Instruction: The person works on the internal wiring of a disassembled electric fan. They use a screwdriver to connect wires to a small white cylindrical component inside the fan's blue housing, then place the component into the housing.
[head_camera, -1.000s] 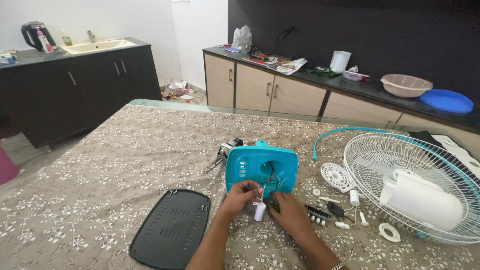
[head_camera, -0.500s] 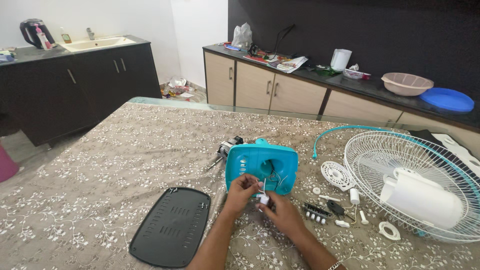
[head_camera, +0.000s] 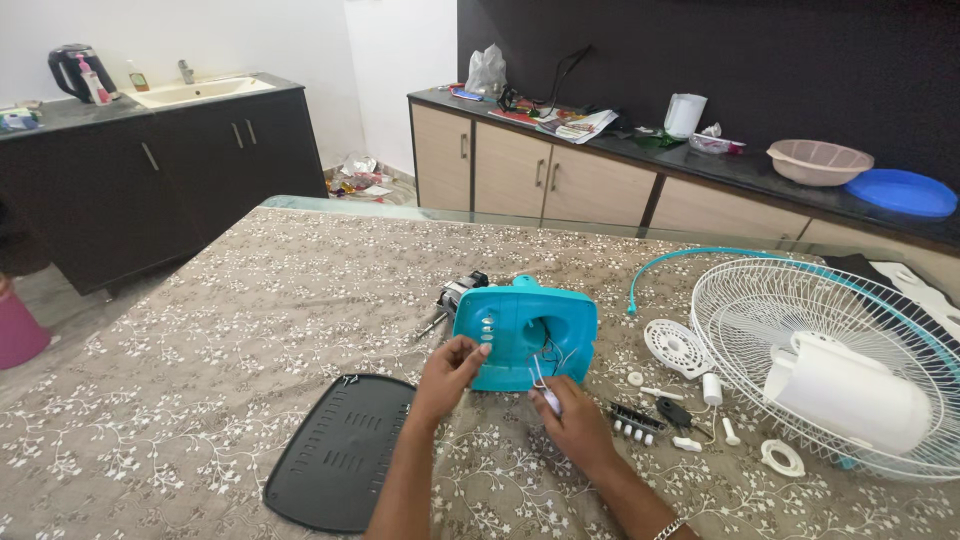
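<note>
1. Where the frame's lower centre shows the table (head_camera: 200, 330), a teal fan housing (head_camera: 525, 335) lies.
2. The left hand (head_camera: 448, 368) pinches thin wires (head_camera: 545, 355) at its front.
3. The right hand (head_camera: 575, 420) holds a small white part (head_camera: 550, 400).
4. A black plate (head_camera: 340, 450) lies lower left; a white fan grille (head_camera: 800, 330) sits right.

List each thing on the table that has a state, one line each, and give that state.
Teal fan housing: opened, wires hanging out of its hole.
Motor: bare, lying behind the housing.
Black panel: off, lying flat.
White fan grille: detached, lying flat.
Left hand: fingers pinched at the housing's edge.
Right hand: grip closed on a small white part with wires.
Small screws and knobs: loose, scattered.
</note>
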